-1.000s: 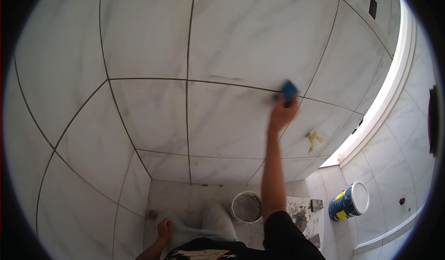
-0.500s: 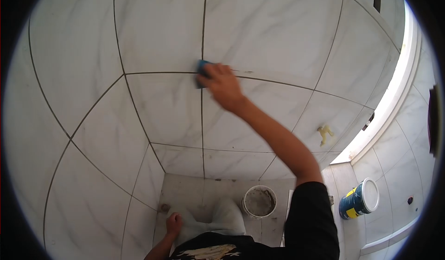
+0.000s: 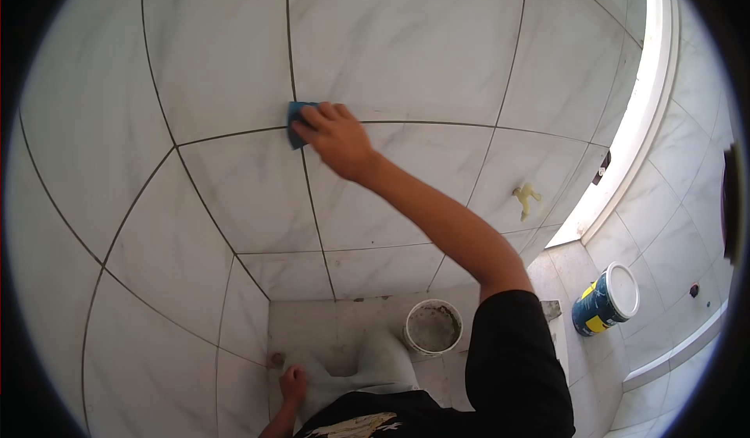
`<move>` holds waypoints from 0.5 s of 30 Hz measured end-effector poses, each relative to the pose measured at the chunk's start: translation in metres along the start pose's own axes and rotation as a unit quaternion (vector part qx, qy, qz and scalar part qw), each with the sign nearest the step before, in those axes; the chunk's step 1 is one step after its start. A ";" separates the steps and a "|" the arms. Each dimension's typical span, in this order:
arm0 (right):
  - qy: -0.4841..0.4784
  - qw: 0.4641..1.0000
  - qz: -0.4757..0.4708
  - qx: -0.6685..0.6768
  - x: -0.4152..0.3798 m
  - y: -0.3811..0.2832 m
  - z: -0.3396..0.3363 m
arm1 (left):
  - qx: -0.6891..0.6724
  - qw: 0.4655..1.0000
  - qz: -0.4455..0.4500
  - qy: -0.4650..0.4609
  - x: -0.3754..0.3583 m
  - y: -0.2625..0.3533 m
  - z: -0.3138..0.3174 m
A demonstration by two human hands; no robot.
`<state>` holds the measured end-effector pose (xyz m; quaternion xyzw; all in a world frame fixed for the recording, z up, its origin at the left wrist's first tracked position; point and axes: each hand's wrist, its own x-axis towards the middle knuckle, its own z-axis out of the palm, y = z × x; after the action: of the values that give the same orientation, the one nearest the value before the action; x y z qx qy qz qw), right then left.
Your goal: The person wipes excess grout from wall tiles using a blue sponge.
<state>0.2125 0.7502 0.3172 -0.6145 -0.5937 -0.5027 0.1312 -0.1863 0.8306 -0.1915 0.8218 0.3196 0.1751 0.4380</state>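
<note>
My right hand (image 3: 336, 140) is closed on a blue flat-edged pad (image 3: 294, 129) and presses it against the marble-patterned wall tile (image 3: 406, 55). Whether the pad is a sponge or a spreader cannot be told. It covers the crossing of a vertical and a horizontal dark joint. Down by my left thigh, my left hand (image 3: 294, 383) is curled into a fist, with nothing visible in it. A white bucket (image 3: 408, 336) of grey paste (image 3: 434, 329) stands on the floor by my legs.
To the right, a dark blue and yellow tub (image 3: 595, 311) with a white lid stands on the floor. A pale yellow fitting (image 3: 526, 197) sticks out of the wall. Beyond it runs a bright white-framed opening (image 3: 625, 145). On the left, a tiled side wall (image 3: 148, 336) meets this wall.
The whole view has shifted, so the wall and bucket sit differently in it. My right hand still holds the blue pad at about the same joint crossing. My left hand stays by the thigh.
</note>
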 end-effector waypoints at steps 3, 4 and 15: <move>0.072 0.997 0.017 -0.019 -0.058 0.057 -0.021 | -0.019 0.999 -0.023 0.026 -0.002 0.005 0.001; 0.062 0.997 0.038 -0.017 -0.088 0.080 -0.034 | -0.038 0.998 -0.037 0.030 -0.002 0.006 0.004; 0.286 0.733 0.602 -0.136 -0.245 0.154 -0.097 | -0.071 0.997 -0.014 0.013 0.007 0.000 0.001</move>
<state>0.3523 0.4904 0.2397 -0.6818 0.0406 -0.5464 0.4847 -0.1805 0.8346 -0.1916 0.7813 0.3240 0.2023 0.4937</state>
